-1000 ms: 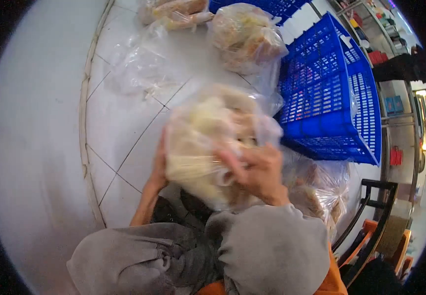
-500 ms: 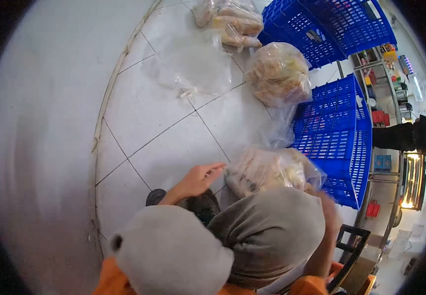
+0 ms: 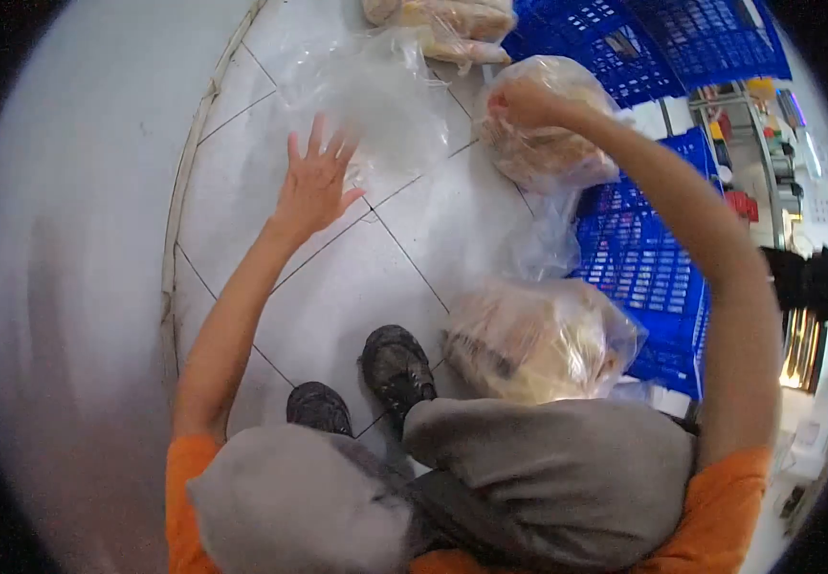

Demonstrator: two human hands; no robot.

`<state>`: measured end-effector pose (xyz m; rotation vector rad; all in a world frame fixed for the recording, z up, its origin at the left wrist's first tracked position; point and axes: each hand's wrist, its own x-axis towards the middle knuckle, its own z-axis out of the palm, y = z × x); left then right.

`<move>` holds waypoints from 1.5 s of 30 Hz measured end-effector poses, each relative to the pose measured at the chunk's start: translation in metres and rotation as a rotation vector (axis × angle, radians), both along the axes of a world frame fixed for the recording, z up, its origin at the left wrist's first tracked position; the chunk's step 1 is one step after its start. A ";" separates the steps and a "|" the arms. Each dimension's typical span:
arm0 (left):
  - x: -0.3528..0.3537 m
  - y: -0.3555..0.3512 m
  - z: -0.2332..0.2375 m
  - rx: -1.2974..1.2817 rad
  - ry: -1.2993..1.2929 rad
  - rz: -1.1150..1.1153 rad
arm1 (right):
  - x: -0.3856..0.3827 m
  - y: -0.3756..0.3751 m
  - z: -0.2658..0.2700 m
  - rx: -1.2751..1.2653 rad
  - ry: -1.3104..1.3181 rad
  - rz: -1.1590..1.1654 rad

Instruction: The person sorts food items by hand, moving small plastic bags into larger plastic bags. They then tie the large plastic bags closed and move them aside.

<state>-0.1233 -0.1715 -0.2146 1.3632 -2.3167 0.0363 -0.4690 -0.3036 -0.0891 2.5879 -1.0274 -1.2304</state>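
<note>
My left hand [image 3: 316,182] is stretched forward over the tiled floor, open with fingers spread. Just beyond its fingertips lies a flattened clear plastic bag [image 3: 390,115]. My right hand [image 3: 527,101] is closed at the upper left of a filled clear plastic bag [image 3: 557,148], its fingers partly hidden. That bag bulges with pale, beige-pink contents I cannot identify. Close to my knees sits another filled plastic bag [image 3: 538,340]. A third filled bag [image 3: 457,24], holding long pale pieces, rests at the far edge of view.
Two blue perforated crates, a near one [image 3: 639,258] and a far one [image 3: 682,43], stand along the right. Behind them are shelves [image 3: 753,143] with assorted goods. A white wall [image 3: 69,239] runs along the left. My dark shoes [image 3: 395,368] are on the white floor tiles [image 3: 356,273].
Both hands have moved forward: the left from beside the near bag toward the flattened bag, the right from the near bag to the middle one. The bags stay about where they were.
</note>
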 end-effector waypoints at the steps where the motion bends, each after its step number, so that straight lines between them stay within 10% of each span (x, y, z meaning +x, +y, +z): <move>1: 0.007 -0.005 -0.012 -0.077 -0.092 -0.045 | -0.019 -0.008 -0.034 0.179 -0.508 -0.526; 3: 0.020 -0.003 -0.023 0.076 -0.114 -0.025 | 0.008 0.003 -0.048 0.286 -1.346 -1.435; 9: 0.092 0.092 0.011 0.320 0.043 0.052 | 0.009 -0.085 -0.152 0.078 -2.224 -2.204; 19: 0.155 0.158 0.057 0.691 0.217 0.254 | 0.025 -0.118 -0.188 0.149 -2.784 -1.783; 25: 0.131 0.111 0.080 0.278 0.282 0.261 | -0.003 -0.127 -0.203 0.257 -2.708 -1.635; 30: 0.120 0.113 0.064 0.190 0.181 0.215 | 0.018 -0.128 -0.154 -0.162 -2.490 -2.021; 36: 0.102 0.127 0.007 0.453 0.208 0.391 | -0.010 -0.125 -0.167 0.257 -2.374 -1.855; 42: 0.079 0.120 -0.034 0.374 0.186 0.460 | 0.018 -0.098 -0.158 0.085 -2.574 -1.747; 45: 0.064 0.112 -0.056 0.237 0.024 0.537 | 0.021 -0.105 -0.155 0.137 -2.670 -2.084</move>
